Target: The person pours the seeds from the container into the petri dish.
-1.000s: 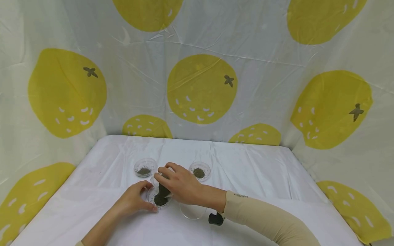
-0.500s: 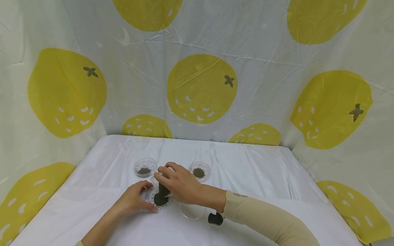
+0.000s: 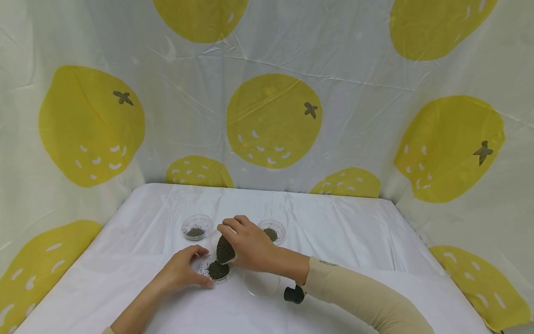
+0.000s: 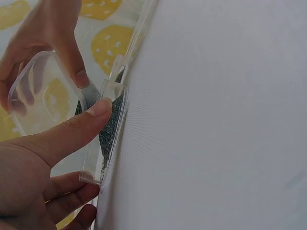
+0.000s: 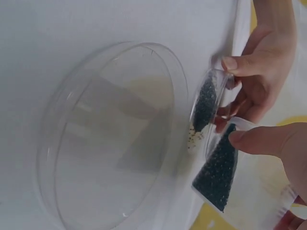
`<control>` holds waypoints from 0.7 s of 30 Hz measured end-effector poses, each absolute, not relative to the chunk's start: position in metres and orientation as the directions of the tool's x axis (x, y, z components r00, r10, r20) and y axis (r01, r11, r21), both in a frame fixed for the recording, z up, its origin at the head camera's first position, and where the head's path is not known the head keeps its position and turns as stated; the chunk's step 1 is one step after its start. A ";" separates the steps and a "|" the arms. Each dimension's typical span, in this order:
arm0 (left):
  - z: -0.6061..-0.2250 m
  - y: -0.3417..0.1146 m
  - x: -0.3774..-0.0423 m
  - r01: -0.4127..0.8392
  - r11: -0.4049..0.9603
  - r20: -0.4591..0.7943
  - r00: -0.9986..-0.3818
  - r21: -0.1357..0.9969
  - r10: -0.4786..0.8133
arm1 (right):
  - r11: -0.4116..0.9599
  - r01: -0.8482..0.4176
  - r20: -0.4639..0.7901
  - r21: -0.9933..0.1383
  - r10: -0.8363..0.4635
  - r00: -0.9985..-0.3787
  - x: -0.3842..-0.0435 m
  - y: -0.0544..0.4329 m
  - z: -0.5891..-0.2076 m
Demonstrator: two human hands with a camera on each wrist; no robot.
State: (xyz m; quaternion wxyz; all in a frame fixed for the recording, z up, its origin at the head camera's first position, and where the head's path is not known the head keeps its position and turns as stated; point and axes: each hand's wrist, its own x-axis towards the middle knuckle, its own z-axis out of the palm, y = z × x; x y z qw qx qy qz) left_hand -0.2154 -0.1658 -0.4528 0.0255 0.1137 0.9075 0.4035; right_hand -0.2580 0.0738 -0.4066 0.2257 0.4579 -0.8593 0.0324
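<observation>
My left hand (image 3: pixel 183 269) grips a clear petri dish (image 3: pixel 204 267) by its sides, thumb on the near edge and fingers on the far one. A heap of dark, soil-like granules (image 5: pixel 205 103) lies in that dish. Above it, my right hand (image 3: pixel 252 246) holds a clear plastic cup (image 4: pixel 48 86), tilted with its mouth toward the dish. More dark granules (image 5: pixel 218 172) rest against the cup's inner wall, close to its rim. The right thumb presses the cup near its rim in the right wrist view.
A bare petri dish or lid (image 3: pixel 262 284) lies just right of the held dish. Farther back stand two more petri dishes, one at left (image 3: pixel 197 221) and one at right (image 3: pixel 279 227), each with dark granules. White cloth (image 3: pixel 354 241) covers the table; a lemon-print curtain (image 3: pixel 354 139) hangs around it.
My right hand has raised the cup slightly and shifted right, so the cup's edge stands higher above the granules. The left hand and its dish stay in place.
</observation>
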 end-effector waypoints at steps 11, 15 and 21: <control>-0.454 -0.165 -0.216 0.182 0.641 0.045 -0.974 0.745 0.223 | 0.726 -0.649 0.358 -0.227 -0.557 -0.749 -0.267 0.086 -0.405; -0.454 -0.164 -0.215 0.178 0.649 0.043 -0.975 0.740 0.219 | 0.727 -0.604 0.350 -0.327 -0.500 -0.792 -0.270 0.087 -0.406; -0.454 -0.164 -0.215 0.174 0.659 0.039 -0.976 0.731 0.214 | 0.698 -0.530 0.291 -0.482 -0.442 -0.848 -0.273 0.091 -0.405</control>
